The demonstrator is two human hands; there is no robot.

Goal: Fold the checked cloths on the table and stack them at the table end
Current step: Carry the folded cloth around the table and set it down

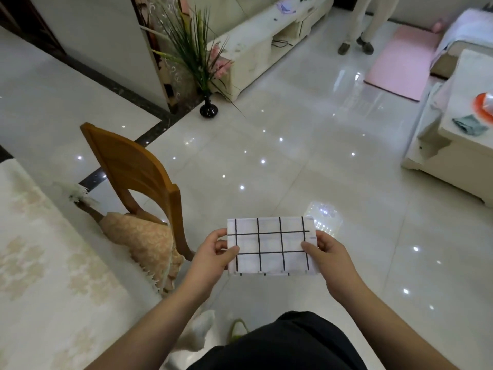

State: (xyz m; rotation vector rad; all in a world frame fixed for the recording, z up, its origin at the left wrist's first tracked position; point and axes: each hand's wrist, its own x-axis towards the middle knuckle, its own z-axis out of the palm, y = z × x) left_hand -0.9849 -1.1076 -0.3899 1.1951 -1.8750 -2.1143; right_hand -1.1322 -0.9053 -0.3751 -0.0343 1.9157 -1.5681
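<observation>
A white cloth with a black check pattern, folded into a small flat rectangle, is held in the air in front of me, above the tiled floor. My left hand pinches its left edge with thumb on top. My right hand pinches its right edge the same way. The table with a cream patterned tablecloth lies to my left, apart from the cloth. No other checked cloth shows on it.
A wooden chair with a peach cushion stands by the table. Beyond it are a black vase with a plant, a white low cabinet, a person's legs, a pink mat and a white side table at right.
</observation>
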